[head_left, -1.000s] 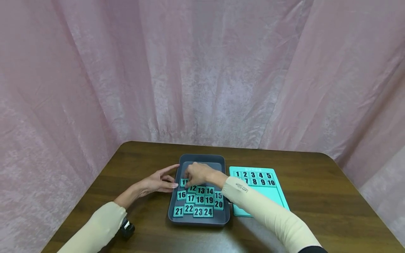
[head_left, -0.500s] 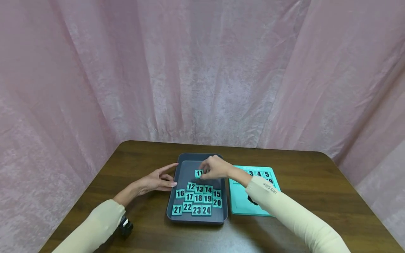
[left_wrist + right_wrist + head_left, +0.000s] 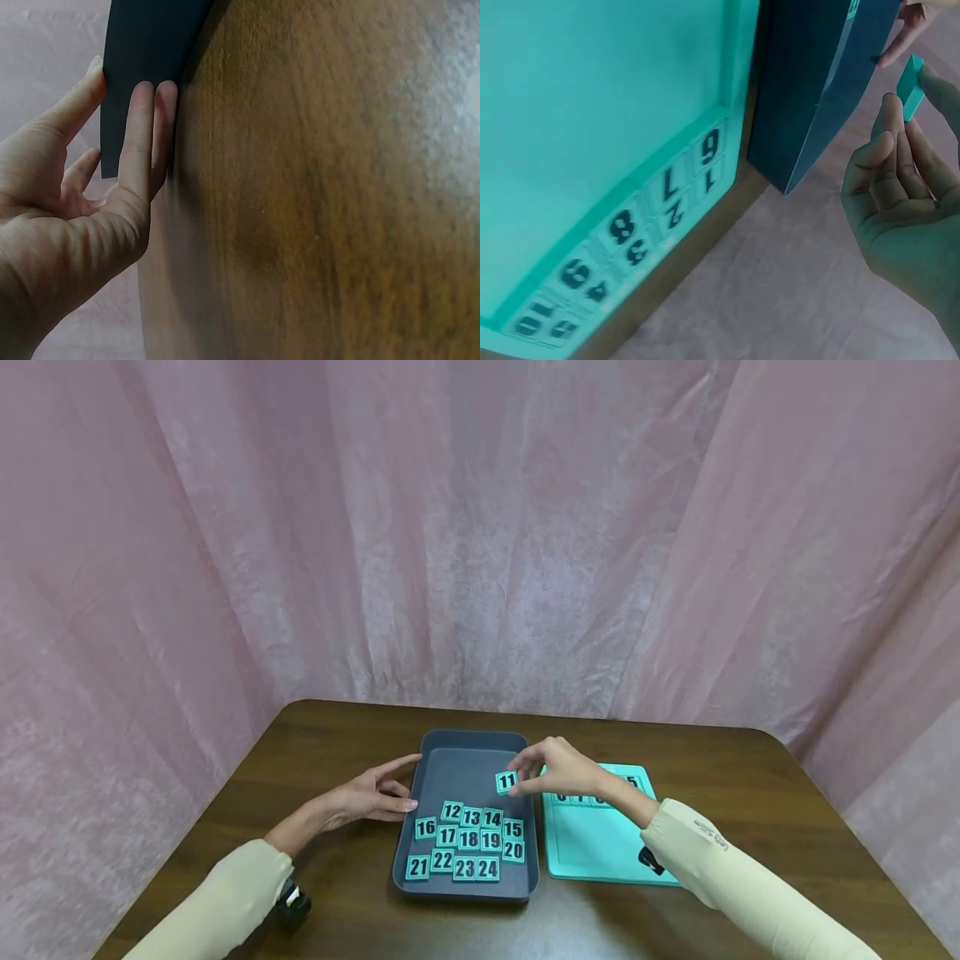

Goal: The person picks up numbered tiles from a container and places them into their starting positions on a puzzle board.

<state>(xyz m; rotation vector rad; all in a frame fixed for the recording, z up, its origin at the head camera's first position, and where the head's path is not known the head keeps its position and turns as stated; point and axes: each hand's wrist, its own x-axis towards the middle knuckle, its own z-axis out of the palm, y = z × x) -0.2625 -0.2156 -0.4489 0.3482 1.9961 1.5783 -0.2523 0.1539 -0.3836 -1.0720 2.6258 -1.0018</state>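
Note:
Pinched between the thumb and fingers of my right hand (image 3: 558,768) is a turquoise number tile marked 11 (image 3: 506,782), held above the right side of the dark grey tray (image 3: 465,764). In the right wrist view the tile (image 3: 910,88) shows edge-on at the fingertips. My left hand (image 3: 372,793) rests against the tray's left side; the left wrist view shows its fairly straight fingers (image 3: 137,135) touching the outer wall. Tiles from 12 (image 3: 452,811) to 24 (image 3: 487,868) lie in uneven rows in the tray's near half.
Right of the tray lies a turquoise board (image 3: 600,843) with a raised rim. Tiles 1 to 10, such as tile 8 (image 3: 622,226), fill its two far rows; my right arm partly covers them. Both stand on a brown wooden table (image 3: 345,877), with a pink curtain (image 3: 480,543) behind.
My right hand has picked tile 11 off the left part of the tray and carried it rightward, towards the board. My left hand has stayed at the tray's left edge.

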